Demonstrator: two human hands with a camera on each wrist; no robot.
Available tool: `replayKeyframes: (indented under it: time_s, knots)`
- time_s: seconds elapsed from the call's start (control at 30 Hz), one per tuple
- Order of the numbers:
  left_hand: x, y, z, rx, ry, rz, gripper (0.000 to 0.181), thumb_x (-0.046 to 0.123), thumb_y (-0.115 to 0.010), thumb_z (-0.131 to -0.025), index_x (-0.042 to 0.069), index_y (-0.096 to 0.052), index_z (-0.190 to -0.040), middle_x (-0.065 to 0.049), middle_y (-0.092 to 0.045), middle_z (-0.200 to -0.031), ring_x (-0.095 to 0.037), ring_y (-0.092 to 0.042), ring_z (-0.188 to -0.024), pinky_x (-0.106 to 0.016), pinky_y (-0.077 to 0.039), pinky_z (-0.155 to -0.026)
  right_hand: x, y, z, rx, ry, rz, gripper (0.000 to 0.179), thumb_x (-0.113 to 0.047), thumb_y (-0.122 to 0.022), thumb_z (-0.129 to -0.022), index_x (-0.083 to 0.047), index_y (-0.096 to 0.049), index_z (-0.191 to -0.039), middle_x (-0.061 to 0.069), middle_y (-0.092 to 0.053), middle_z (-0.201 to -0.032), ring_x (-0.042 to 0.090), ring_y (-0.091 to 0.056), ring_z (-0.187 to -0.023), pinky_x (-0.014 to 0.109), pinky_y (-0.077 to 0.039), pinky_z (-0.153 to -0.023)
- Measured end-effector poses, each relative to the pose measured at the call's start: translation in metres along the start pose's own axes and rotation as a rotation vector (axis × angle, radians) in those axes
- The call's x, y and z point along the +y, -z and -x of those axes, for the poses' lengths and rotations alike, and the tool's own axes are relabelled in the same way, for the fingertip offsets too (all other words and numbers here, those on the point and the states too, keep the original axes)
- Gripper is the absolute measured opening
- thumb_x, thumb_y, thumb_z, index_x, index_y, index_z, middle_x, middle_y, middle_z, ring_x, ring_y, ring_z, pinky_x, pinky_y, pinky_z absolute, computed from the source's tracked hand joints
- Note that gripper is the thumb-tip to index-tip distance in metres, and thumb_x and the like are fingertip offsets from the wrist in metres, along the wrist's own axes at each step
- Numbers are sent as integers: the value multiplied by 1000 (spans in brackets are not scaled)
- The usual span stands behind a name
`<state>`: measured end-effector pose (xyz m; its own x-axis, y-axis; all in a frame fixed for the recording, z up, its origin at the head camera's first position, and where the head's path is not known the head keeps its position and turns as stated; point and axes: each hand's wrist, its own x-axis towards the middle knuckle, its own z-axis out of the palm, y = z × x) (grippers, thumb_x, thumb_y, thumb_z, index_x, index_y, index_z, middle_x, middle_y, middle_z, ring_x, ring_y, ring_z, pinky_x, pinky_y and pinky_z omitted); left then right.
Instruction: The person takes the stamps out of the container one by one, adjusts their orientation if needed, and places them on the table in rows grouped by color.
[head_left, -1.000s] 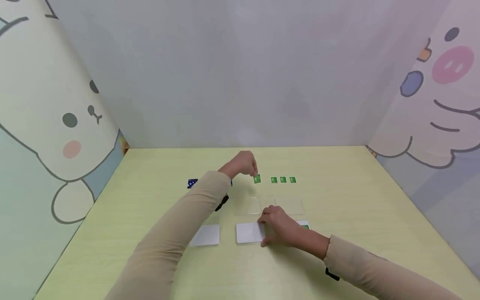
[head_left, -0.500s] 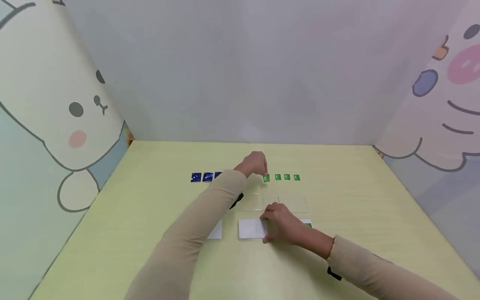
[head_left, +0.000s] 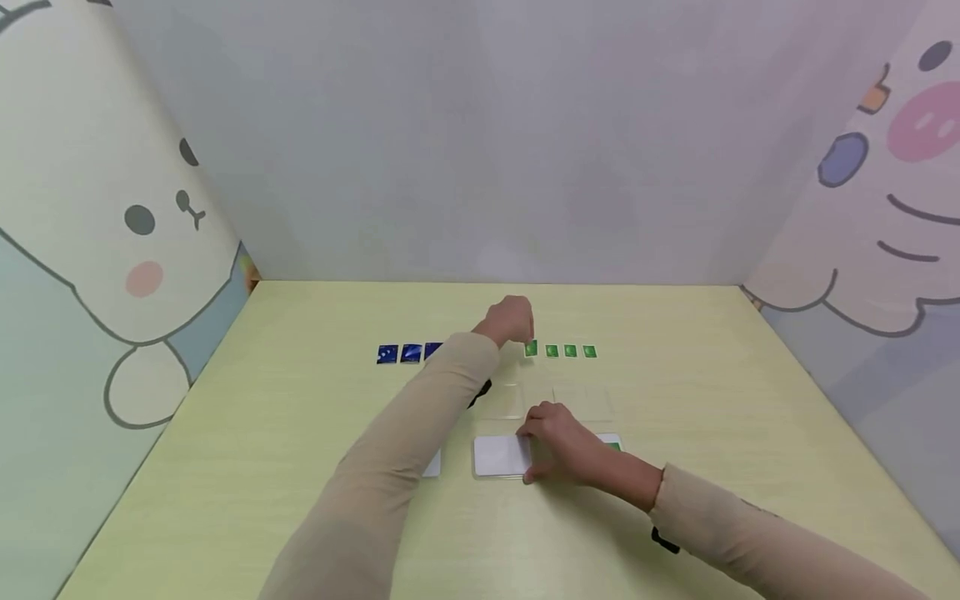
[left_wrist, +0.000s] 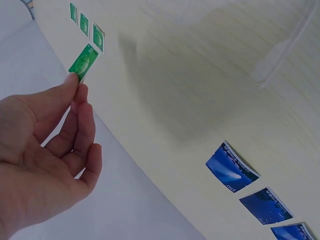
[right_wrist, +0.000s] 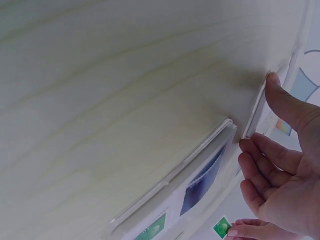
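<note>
My left hand (head_left: 512,319) pinches a green postage stamp (left_wrist: 84,61) between thumb and fingertips, just over the far part of the table. Three more green stamps (head_left: 570,351) lie in a row to the right of it. On the left, a row of blue stamps (head_left: 410,353) is partly covered by my left sleeve. Nearer to me, my right hand (head_left: 566,446) grips the right end of a white card (head_left: 498,456) in a clear holder, thumb on the near edge and fingers on the far edge. The hand hides that end in the head view.
Right of the gripped card lies another clear holder (right_wrist: 170,187), bearing a blue stamp (right_wrist: 202,182) and a green one. Clear plastic pieces (head_left: 592,404) lie behind the cards. A further white card (head_left: 432,465) shows past my left sleeve. Walls stand around the table (head_left: 675,375).
My left hand has moved right with the green stamp, closer to the three green stamps. More blue stamps now show past the sleeve. My right hand stays on the card; the head view has shifted slightly.
</note>
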<state>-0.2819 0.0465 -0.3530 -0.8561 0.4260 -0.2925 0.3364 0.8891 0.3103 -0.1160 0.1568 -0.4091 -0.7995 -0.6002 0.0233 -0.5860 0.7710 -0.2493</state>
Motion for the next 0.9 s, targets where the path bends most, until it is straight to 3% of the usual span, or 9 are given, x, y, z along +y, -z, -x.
replayKeyframes:
  time_s: [0.6, 0.9]
  knots:
    - [-4, -11, -3, -15, -11, -43, 13, 10, -68, -90, 10, -74, -101, -2, -73, -112, -20, -63, -111, -45, -40, -112, -4, -3, -1, -28, -28, -16, 54, -39, -91, -63, -7, -74, -104, 1, -70, -97, 11, -54, -87, 31, -47, -82]
    - [-7, -20, -5, 2, -3, -126, 13, 7, -59, -93, 9, -71, -93, -2, -74, -102, -15, -57, -88, -45, -40, -113, -6, -5, 0, 6, 8, -13, 52, -38, -92, -62, -7, -75, -100, 0, -70, -95, 11, -56, -86, 29, -47, -81]
